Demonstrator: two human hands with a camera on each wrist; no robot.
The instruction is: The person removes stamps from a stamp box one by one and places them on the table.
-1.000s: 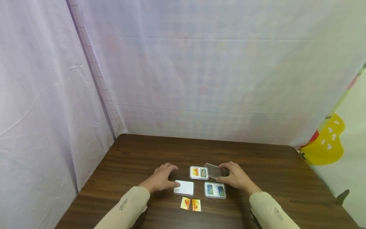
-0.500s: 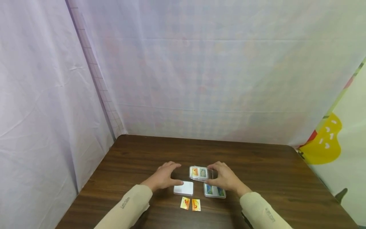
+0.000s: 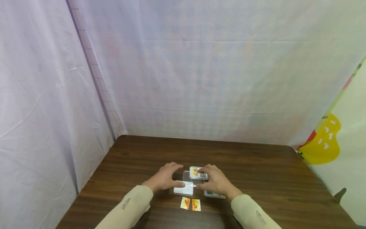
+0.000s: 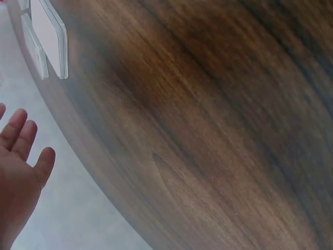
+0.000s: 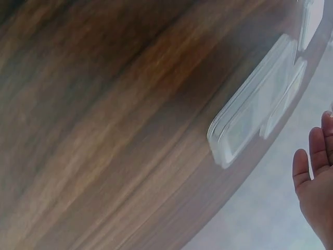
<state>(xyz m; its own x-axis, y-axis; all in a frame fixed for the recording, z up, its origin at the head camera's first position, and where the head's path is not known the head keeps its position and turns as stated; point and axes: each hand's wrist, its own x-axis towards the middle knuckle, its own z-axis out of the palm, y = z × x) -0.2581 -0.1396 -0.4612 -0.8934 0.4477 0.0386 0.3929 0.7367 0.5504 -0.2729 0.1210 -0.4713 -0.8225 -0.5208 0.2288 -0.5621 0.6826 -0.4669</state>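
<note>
My right hand (image 3: 218, 182) holds a clear plastic cover (image 3: 187, 176) by its right side, tilted above a flat white-faced case (image 3: 181, 191). Thumb and fingers are spread across its edges. My left hand (image 3: 164, 178) has its fingers apart, thumb tip by the white case's upper edge; whether they touch cannot be told. Behind lies a clear-rimmed case (image 3: 195, 172) showing an orange picture, partly behind my right fingers. Under my right wrist another clear case (image 3: 215, 194) is mostly hidden. Two small orange-and-yellow picture cards, a left card (image 3: 185, 203) and a right card (image 3: 196, 205), lie in front.
All of it lies on a dark brown wood-grain table (image 3: 137, 156). A white curtain (image 3: 183, 79) hangs behind the far edge, with another white cloth (image 3: 37, 111) along the left. At the right is a wall cloth with a yellow shape (image 3: 323, 143).
My right hand has carried the clear cover leftward, from right of the orange-picture case to above the white one. My left hand has shifted slightly right. The cases and small cards have stayed put.
</note>
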